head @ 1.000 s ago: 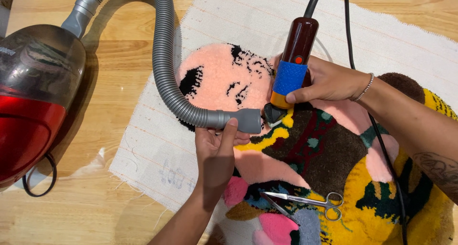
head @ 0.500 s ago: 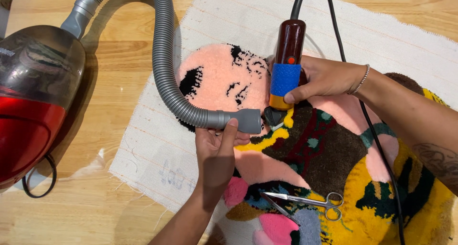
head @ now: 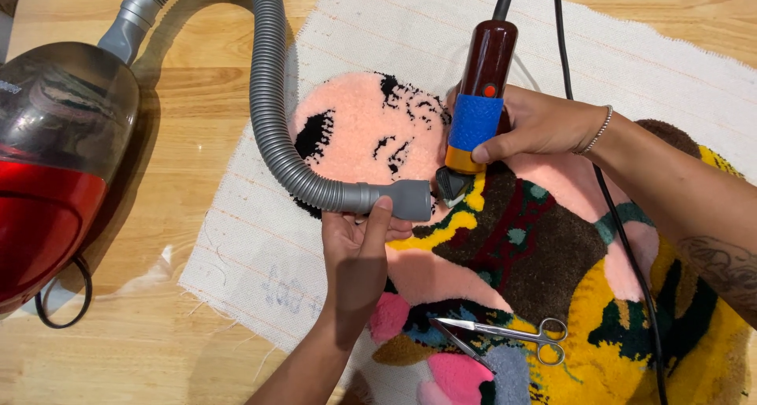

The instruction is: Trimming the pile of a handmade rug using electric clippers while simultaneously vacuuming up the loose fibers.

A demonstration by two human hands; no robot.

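Clippers [head: 479, 113], corded and maroon with a blue grip band, stand tilted in the right hand [head: 544, 125], whose fingers wrap that band; their head meets the tufted rug [head: 544, 247] mid-table. The left hand [head: 359, 251] pinches the grey vacuum hose nozzle [head: 390, 200] just beside the blade. Clippers look rigid and fairly hefty, best held at the band; the ribbed hose seems light and springy. Scissors [head: 505, 334] lie on the soft pile near the table's front edge.

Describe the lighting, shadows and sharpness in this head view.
Head view: bright, even light; the grey hose casts a soft shadow leftward on the wooden table; glare on the red vacuum cleaner; left hand, right hand and clipper all sharp.
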